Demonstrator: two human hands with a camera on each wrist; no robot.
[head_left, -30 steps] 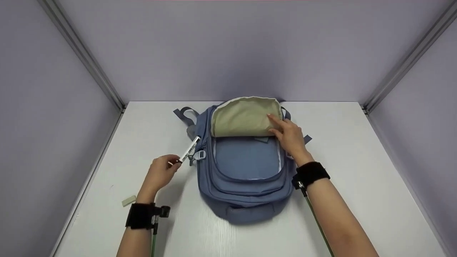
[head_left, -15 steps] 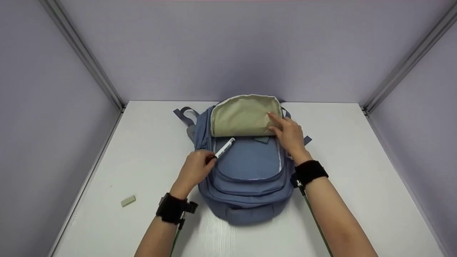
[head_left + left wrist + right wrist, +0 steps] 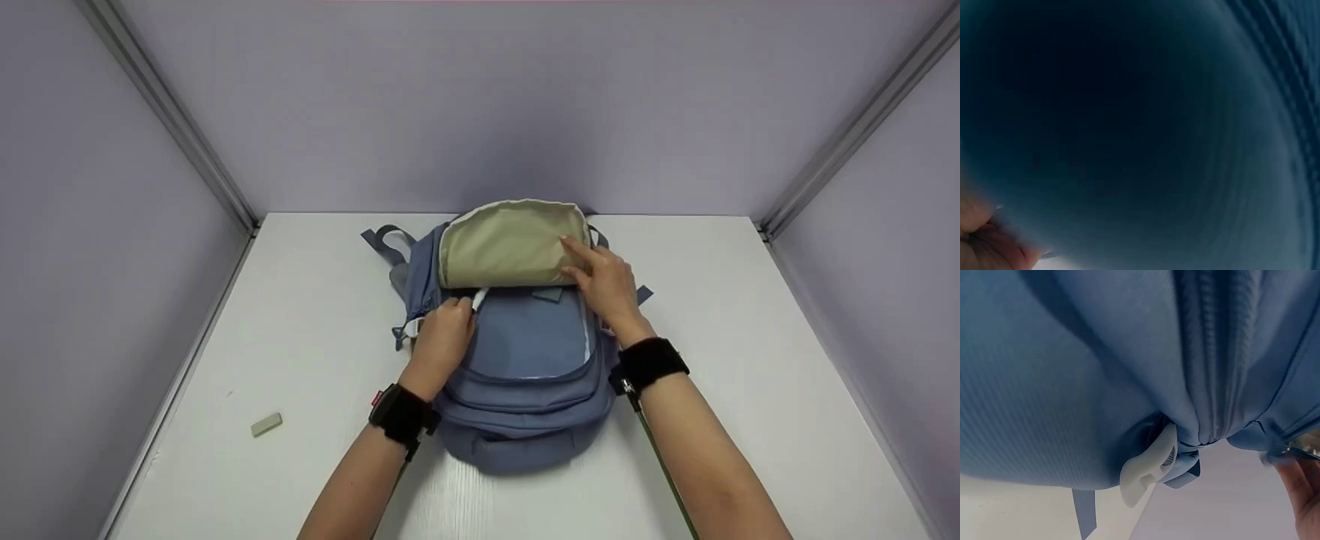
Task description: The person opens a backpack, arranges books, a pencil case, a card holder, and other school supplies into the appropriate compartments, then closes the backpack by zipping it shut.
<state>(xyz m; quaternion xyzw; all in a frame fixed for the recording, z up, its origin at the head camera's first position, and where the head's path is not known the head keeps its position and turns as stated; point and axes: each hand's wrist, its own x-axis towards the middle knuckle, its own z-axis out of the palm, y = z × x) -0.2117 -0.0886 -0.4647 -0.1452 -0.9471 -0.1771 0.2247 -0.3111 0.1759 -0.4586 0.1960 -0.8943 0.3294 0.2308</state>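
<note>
A blue backpack (image 3: pixel 525 420) lies on the table with its front pocket (image 3: pixel 525 337) unzipped and the beige-lined flap (image 3: pixel 510 247) folded up. My left hand (image 3: pixel 442 337) is over the left edge of that pocket. It holds a white marker (image 3: pixel 481 298), mostly hidden by the fingers, its far end near the base of the flap. In the left wrist view, dark blue fabric covers most of the frame and part of the hand (image 3: pixel 994 247) shows low at the left. My right hand (image 3: pixel 607 285) grips the flap at its right side, thumb and index finger on the lining.
A small pale eraser-like block (image 3: pixel 266 424) lies on the white table (image 3: pixel 315 300) at the left. Backpack straps (image 3: pixel 386 244) stick out on the left. A pale buckle (image 3: pixel 1151 467) hangs at the bag's side. Panels enclose the table at the back and sides.
My left hand has carried the marker rightward from beside the backpack to over the pocket, and its wrist has turned so the marker is mostly covered. My right hand has stayed on the flap.
</note>
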